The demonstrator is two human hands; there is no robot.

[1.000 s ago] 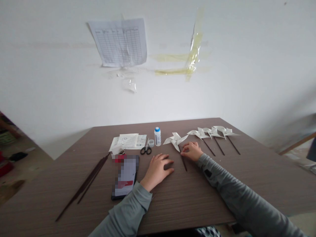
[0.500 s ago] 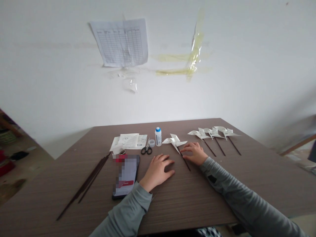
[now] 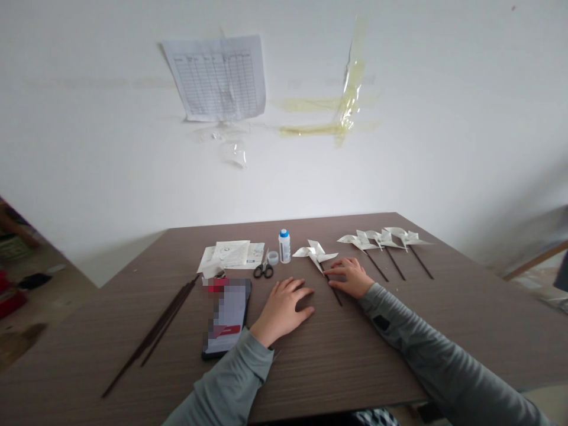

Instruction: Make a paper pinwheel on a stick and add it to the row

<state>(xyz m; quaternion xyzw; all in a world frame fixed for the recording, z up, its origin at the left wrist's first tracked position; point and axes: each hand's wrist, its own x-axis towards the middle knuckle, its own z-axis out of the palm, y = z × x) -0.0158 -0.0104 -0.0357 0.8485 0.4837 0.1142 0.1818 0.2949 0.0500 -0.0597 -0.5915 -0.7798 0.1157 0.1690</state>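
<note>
White paper pinwheel (image 3: 314, 254) unmoved, right hand (image 3: 350, 278) on stick (image 3: 336, 296)

We see a phone (image 3: 226, 318) near black-handled scissors (image 3: 263, 271). A blue-capped bottle (image 3: 284, 246) stands beyond them; a ruled chart (image 3: 217, 78) hangs on the wall (image 3: 444, 118).

Left hand (image 3: 282, 310) rests open, palm down; right hand (image 3: 350, 278) likewise, fingers slightly curled.

White paper pinwheel (image 3: 314, 253) lying flat (its dark stick (image 3: 335, 291) slanting nearward).
</note>
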